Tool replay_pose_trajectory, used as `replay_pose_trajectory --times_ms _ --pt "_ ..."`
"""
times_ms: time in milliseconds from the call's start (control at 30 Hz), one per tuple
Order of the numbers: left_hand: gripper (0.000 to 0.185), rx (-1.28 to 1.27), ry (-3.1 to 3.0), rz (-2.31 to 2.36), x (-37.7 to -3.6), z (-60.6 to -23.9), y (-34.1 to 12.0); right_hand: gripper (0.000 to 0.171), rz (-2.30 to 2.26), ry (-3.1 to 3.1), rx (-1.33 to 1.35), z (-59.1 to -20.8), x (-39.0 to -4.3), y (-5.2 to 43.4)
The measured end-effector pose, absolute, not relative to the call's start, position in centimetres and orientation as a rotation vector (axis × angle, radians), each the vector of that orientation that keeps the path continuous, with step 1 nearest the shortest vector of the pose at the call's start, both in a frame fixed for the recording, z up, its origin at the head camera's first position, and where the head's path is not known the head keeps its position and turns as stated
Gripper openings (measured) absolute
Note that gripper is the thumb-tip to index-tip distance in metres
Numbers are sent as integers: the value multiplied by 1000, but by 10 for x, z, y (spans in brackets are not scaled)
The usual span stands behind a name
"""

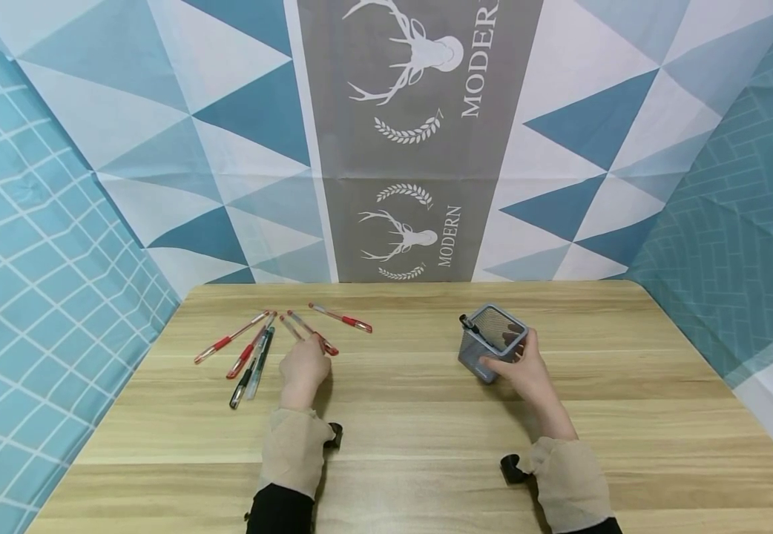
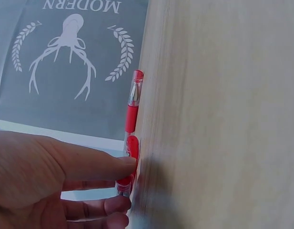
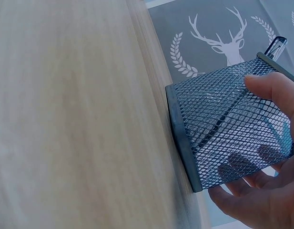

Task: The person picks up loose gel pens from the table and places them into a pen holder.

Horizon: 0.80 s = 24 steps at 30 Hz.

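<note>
A pale wood bench (image 1: 426,445) stands before a cloth backdrop (image 1: 226,111) of blue and white triangles. Its grey middle strip (image 1: 413,208) carries white stag heads, laurel sprigs and the word MODERN.

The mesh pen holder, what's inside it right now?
One dark pen stands inside the mesh pen holder, its clipped top poking above the rim at the far left corner. The right hand grips the holder, and its fingers cover part of the mesh, so the bottom stays unclear.
</note>
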<state>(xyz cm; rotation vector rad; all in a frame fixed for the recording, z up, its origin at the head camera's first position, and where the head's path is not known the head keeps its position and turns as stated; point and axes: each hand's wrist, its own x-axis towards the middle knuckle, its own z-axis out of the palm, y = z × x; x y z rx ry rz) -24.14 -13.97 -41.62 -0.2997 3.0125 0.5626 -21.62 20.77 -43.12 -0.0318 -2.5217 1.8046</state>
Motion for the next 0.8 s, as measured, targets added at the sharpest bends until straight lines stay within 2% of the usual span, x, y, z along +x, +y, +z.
replay_pose_trajectory --times_ms 133,367,800 --pt "12 -310 3039 570 -241 -415 -140 80 1800 -2523 -36 -432 -216 208" --pt "22 -336 3081 576 -239 -415 -140 80 1787 -2536 -37 -431 -216 208" --pt "26 -404 3090 678 -240 -413 -142 80 1787 -2544 -49 -429 -216 207"
